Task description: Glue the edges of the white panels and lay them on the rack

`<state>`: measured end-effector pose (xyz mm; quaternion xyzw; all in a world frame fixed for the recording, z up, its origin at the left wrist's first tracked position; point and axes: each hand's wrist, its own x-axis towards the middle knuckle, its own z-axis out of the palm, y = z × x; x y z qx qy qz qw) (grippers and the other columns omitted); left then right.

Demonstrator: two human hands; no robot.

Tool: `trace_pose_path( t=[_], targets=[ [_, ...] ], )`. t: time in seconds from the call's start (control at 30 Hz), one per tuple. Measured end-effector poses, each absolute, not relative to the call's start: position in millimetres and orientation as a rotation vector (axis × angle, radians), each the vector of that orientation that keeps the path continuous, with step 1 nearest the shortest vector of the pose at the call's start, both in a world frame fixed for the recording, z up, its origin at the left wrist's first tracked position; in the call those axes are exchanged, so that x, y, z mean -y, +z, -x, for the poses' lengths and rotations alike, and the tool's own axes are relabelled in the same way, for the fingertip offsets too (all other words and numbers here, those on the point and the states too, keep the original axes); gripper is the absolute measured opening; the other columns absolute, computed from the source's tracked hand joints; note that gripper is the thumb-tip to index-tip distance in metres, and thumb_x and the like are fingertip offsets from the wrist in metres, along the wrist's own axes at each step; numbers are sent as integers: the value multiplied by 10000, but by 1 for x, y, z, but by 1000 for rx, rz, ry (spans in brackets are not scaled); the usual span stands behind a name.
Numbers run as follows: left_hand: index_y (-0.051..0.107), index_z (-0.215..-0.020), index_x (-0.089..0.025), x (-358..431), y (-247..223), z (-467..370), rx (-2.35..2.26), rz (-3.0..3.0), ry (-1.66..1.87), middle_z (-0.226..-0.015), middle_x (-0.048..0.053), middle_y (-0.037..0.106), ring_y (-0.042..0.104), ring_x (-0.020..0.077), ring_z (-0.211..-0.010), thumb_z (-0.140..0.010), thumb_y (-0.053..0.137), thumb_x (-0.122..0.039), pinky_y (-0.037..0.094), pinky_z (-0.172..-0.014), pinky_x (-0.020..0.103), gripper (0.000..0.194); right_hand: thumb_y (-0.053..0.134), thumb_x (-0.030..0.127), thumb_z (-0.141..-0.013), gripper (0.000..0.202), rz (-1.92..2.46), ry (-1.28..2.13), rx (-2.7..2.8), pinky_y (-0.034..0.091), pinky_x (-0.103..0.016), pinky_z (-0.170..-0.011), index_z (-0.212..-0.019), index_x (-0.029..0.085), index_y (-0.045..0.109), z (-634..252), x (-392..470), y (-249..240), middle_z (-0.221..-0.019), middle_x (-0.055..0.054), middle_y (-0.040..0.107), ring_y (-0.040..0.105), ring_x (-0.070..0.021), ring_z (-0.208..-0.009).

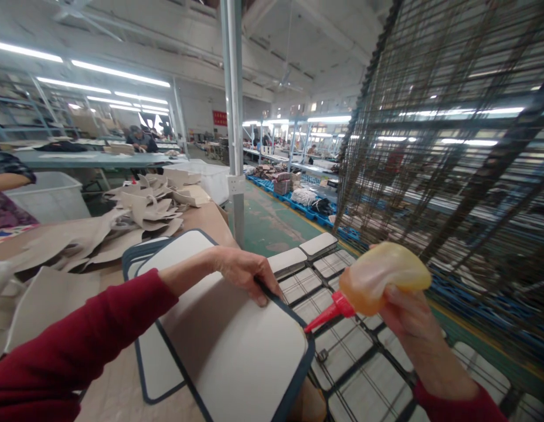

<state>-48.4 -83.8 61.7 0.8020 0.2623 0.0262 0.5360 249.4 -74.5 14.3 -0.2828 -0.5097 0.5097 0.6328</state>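
My left hand (245,271) pinches the far edge of a pale rounded panel (250,351) with a dark blue border, which is tilted over the table. In my right hand (406,310) is a squeeze bottle (381,278) of amber liquid, tipped so its red nozzle (322,318) points down-left. The nozzle's tip meets or nearly meets the panel's border near its right corner. More panels of the same kind (157,357) lie stacked under and behind the held one.
Curved beige sheets (153,205) are heaped on the table at left. At right, a wire rack (351,346) carries rows of pale panels, and raised wire grids (452,129) stand above it. A metal post (237,117) rises beyond the table. A person's arm (8,176) shows at far left.
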Motion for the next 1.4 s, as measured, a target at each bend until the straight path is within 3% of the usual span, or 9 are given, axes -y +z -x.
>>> trace_pose_path(
  t=[0.2, 0.37, 0.47, 0.77, 1.07, 1.4],
  targets=[
    [733, -1100, -87, 84, 56, 56, -650, -1927, 132, -1031, 72, 745, 656, 219, -982, -768, 747, -388, 493, -835, 196, 449, 906, 406, -449, 371, 637, 1068, 1056, 595, -321, -581, -716, 267, 689, -253, 76, 1, -688, -24, 686, 646, -210, -611],
    [702, -1162, -85, 86, 57, 58, -668, -1907, 136, -1068, 86, 732, 644, 232, -1012, -807, 701, -426, 480, -886, 226, 493, 895, 384, -526, 341, 568, 1000, 1078, 588, -321, -692, -775, 258, 699, -254, 75, -6, -721, -8, 693, 653, -192, -673],
    [681, -1190, -69, 87, 56, 60, -680, -1895, 161, -1088, 103, 723, 636, 235, -1023, -834, 667, -444, 470, -910, 239, 518, 894, 375, -529, 347, 561, 982, 1044, 581, -281, -672, -806, 261, 718, -253, 75, -7, -691, -7, 688, 655, -183, -659],
    [723, -1101, -106, 89, 41, 69, -716, -1851, 297, -950, 41, 741, 633, 169, -878, -824, 690, -404, 481, -804, 189, 408, 863, 329, -573, 410, 573, 990, 1042, 592, -278, -705, -956, 274, 727, -256, 86, -19, -794, -28, 721, 692, -219, -732],
    [722, -1098, -113, 90, 35, 73, -707, -1786, 360, -945, 45, 734, 631, 172, -867, -819, 696, -395, 487, -788, 195, 397, 877, 317, -560, 296, 586, 906, 993, 571, -212, -681, -816, 277, 733, -251, 84, -10, -711, 5, 704, 672, -167, -677],
    [732, -1058, -126, 91, 19, 79, -687, -1656, 439, -981, 61, 735, 651, 164, -847, -810, 706, -399, 504, -799, 208, 369, 862, 309, -586, 336, 592, 899, 1054, 580, -235, -687, -895, 295, 730, -256, 87, -21, -748, 3, 715, 679, -179, -676]
  ],
)
